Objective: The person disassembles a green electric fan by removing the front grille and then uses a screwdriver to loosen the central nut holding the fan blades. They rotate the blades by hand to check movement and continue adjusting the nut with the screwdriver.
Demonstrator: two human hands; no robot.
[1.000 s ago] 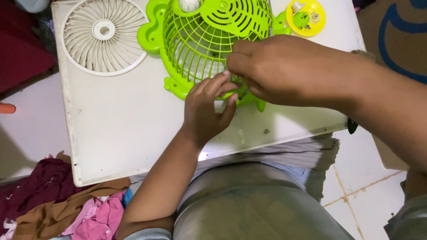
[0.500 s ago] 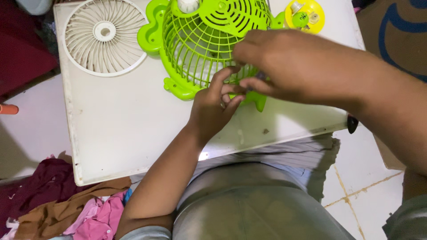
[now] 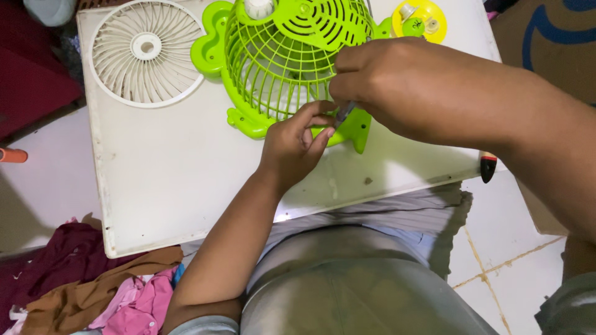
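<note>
A lime-green cage-shaped fan housing lies on a white board across my lap. My right hand reaches in from the right and is closed on a thin metal-shafted screwdriver, whose tip points at the housing's near rim. My left hand comes up from below. Its fingers pinch the green rim right at the tool's tip, and I cannot tell whether they also hold something small. The tool's handle is hidden inside my right fist.
A round white fan grille lies at the board's far left. A yellow disc with small parts sits at the far right. A black and red tool tip pokes out under my right forearm. Crumpled clothes lie on the floor, lower left.
My left hand has slid up to the housing's rim and curled its fingers there. My right hand has lifted slightly, and the tool's shaft now shows beneath it.
</note>
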